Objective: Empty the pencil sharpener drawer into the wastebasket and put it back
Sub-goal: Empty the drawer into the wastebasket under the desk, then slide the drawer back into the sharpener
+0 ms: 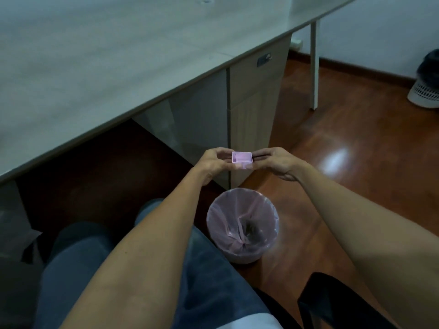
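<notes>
A small pink sharpener drawer [241,158] is held up in front of me, its open side facing me, and it looks empty. My left hand [215,162] grips its left end and my right hand [276,161] its right end. Both hands are beyond and above the wastebasket [242,225], a round bin on the floor lined with a pink bag, with dark shavings lying at its bottom. The sharpener body is not in view.
A pale desk top [107,67] fills the upper left, with a wooden drawer cabinet [254,103] under its edge behind my hands. My knees in grey trousers [83,269] are below. A black chair arm [332,302] sits at lower right. A white fan base [425,91] stands at the far right.
</notes>
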### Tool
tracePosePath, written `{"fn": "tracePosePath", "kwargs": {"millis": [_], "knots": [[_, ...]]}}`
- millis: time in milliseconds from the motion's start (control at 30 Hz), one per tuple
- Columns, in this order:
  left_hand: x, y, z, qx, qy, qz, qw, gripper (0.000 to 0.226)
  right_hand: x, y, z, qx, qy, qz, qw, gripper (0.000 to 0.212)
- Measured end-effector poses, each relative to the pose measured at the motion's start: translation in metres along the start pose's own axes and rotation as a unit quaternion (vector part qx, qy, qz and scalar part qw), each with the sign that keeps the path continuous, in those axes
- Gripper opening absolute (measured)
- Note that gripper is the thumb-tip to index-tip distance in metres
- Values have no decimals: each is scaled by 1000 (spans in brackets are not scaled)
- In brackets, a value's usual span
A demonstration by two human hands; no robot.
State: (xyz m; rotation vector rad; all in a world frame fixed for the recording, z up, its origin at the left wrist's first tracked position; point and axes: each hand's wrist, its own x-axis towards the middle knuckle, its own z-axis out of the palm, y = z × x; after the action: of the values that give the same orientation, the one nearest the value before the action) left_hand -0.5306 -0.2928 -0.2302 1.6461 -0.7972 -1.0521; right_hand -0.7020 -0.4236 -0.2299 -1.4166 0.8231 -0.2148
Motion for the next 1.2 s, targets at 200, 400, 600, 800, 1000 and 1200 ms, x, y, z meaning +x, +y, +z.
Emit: {"fn": "tracePosePath", "kwargs": {"millis": [200,400,600,800,1000,1200], "knots": [[-13,74,-18,29,49,115,992,63,-20,-78,-2,-22,12,-129,991,53],[-34,149,-47,49,78,193,977,63,-32,-157,5,-26,6,-210,977,54],[-68,207,-100,46,125,230,964,66,-38,-239,41,-38,-66,-270,960,43],[-109,238,-177,65,184,231,953,65,-23,-300,110,-51,-150,-314,936,48],[-158,243,-259,82,248,226,939,64,-9,-344,201,-68,-225,-345,909,48],[-213,234,-335,89,323,215,917,58,-2,-374,298,-92,-290,-366,879,45]]}}
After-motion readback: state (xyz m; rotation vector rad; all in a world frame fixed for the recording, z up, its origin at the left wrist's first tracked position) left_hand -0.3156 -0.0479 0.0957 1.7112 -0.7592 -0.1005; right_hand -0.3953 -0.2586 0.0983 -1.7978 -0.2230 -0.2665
